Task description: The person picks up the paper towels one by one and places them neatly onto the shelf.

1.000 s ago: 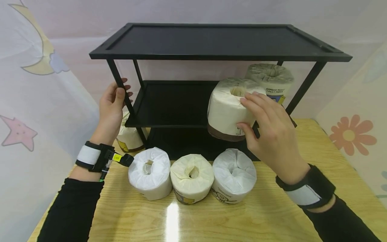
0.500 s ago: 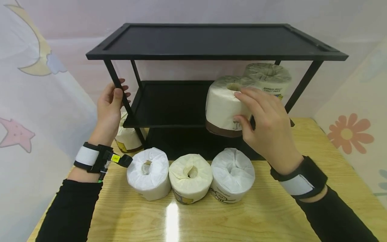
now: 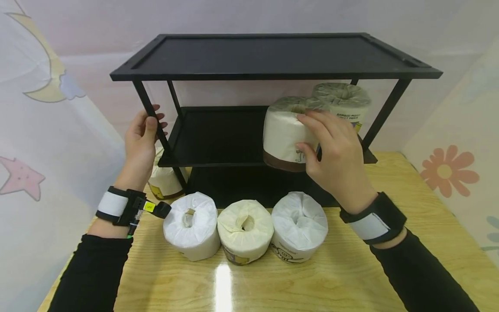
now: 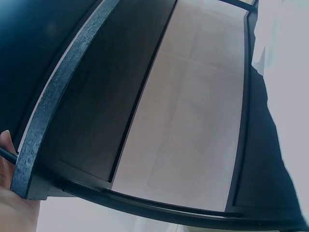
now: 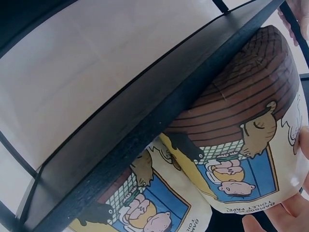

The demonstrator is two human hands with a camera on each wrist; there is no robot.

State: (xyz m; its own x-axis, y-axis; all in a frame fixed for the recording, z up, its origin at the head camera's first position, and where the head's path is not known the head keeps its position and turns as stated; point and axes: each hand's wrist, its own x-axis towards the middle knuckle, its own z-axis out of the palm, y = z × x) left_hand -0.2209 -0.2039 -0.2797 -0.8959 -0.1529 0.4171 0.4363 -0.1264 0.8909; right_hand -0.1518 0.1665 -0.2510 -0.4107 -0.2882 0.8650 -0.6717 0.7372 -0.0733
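My right hand point(image 3: 331, 149) grips a wrapped toilet roll point(image 3: 286, 138) from its right side, fingertips near the core hole. The roll is at the front edge of the rack's middle shelf point(image 3: 222, 138), its brown base low against that edge. Behind it and to the right stands a second toilet roll point(image 3: 348, 99), partly covered. In the right wrist view the held roll point(image 5: 260, 130) shows a brown printed band and a cartoon panel. My left hand point(image 3: 142, 143) holds the rack's front left post point(image 3: 143, 97), thumb in front and fingers behind.
On the wooden table point(image 3: 175, 286), three wrapped rolls line up before the rack: a white one point(image 3: 191, 225), a cream one point(image 3: 245, 232) and another white one point(image 3: 299, 227). One more roll point(image 3: 165, 177) stands behind the left post. The rack's top panel point(image 3: 273, 56) overhangs the middle shelf.
My right hand has moved the held roll slightly left and up, farther back toward the middle shelf. My left hand stays on the post, and the rolls on the table remain in place.
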